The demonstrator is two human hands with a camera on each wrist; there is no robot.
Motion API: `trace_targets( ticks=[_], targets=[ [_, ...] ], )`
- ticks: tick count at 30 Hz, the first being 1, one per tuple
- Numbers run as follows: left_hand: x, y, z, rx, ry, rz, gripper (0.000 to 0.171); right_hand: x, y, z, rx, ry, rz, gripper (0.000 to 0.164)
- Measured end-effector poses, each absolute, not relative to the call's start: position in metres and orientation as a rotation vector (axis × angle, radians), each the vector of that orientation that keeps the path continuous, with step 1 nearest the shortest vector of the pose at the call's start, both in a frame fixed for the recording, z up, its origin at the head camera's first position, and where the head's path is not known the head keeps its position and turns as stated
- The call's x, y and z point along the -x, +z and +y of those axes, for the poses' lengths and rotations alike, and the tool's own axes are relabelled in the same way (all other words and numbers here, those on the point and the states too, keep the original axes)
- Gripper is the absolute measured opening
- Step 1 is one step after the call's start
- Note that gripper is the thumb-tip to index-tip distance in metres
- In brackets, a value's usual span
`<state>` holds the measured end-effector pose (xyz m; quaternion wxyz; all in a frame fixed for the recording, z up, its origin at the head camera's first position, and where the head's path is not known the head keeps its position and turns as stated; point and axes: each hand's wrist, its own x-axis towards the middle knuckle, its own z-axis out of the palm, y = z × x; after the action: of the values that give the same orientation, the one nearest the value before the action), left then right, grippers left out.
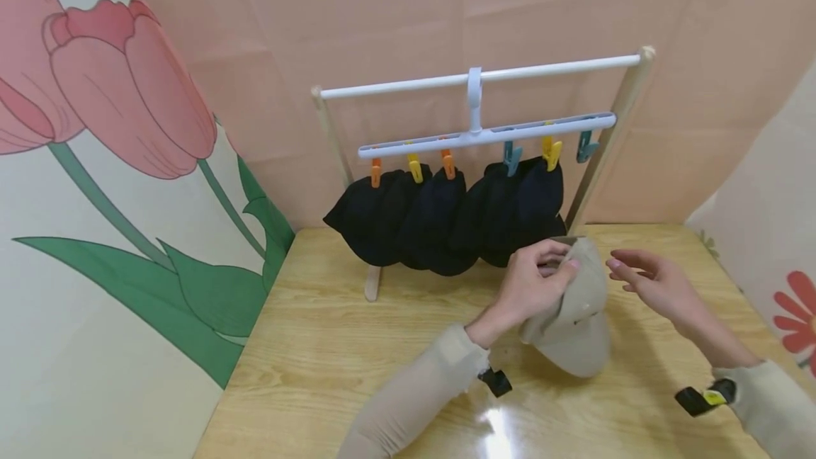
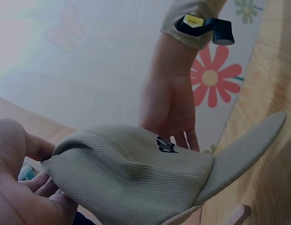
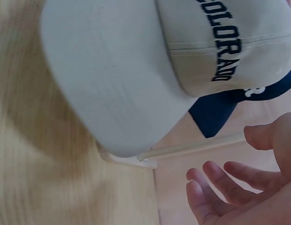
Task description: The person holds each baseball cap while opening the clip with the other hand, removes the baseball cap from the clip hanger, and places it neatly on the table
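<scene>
My left hand (image 1: 532, 283) pinches a beige baseball cap (image 1: 588, 282) by the top of its crown, thumb on one side and fingers on the other. The brim (image 3: 108, 75) points down toward the table, and dark lettering reading COLORADO runs across the front in the right wrist view. Just right of the cap, my right hand (image 1: 656, 282) is held apart from it, fingers loosely bent with nothing in them. Behind the cap, several dark caps (image 1: 440, 222) hang overlapping from a pale blue clip hanger (image 1: 433, 142).
The hanger hooks over a white rod (image 1: 395, 88) on a wooden stand (image 1: 602, 154). Orange and yellow clips hold caps; the teal clip (image 1: 586, 147) at the right end hangs without one. A wooden table (image 1: 306, 360) lies below, with a pink backdrop (image 1: 370, 13) behind.
</scene>
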<state>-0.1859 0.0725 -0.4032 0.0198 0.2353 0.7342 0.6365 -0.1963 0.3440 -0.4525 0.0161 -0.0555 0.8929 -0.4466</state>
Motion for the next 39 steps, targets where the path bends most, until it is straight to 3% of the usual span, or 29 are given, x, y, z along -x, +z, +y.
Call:
trace_targets(
  ticks=[18,30,39],
  targets=[
    [0.183,-0.401,0.071,-0.735,1.990,2.274,0.024,0.180,-0.489,0.342,0.117,-1.326,2.503,0.069],
    [0.178,-0.397,0.062,-0.790,1.980,2.217,0.024,0.174,-0.490,0.342,0.104,-1.397,2.321,0.059],
    [0.171,-0.391,0.041,-0.803,1.942,2.245,0.026,0.169,-0.483,0.336,0.189,-1.441,2.241,0.064]
  ],
)
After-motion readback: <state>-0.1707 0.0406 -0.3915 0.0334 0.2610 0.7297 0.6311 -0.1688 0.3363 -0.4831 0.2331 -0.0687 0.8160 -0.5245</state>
